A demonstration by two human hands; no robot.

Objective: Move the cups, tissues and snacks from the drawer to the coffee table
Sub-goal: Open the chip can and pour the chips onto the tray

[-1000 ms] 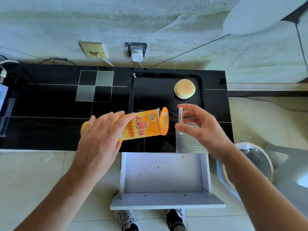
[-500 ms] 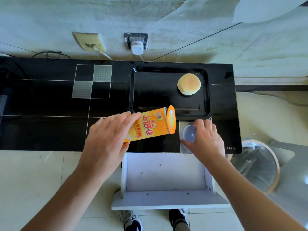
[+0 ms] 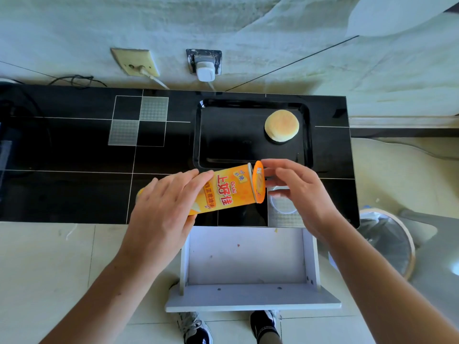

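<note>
Black glass table (image 3: 74, 150) — plastered wall (image 3: 248, 33).

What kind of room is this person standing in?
Probably a living room at home. A low black glass coffee table stands against a plastered wall with a wall socket, a tiled floor runs beneath, and an open white drawer pulls out under the table.

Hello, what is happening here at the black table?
A person holds an orange snack can tilted on its side over the black table with the left hand. The right hand reaches to the can's open end. A clear lid lies on the table under that hand. A round bun sits on the black tray. The white drawer below is pulled out and looks empty.
</note>
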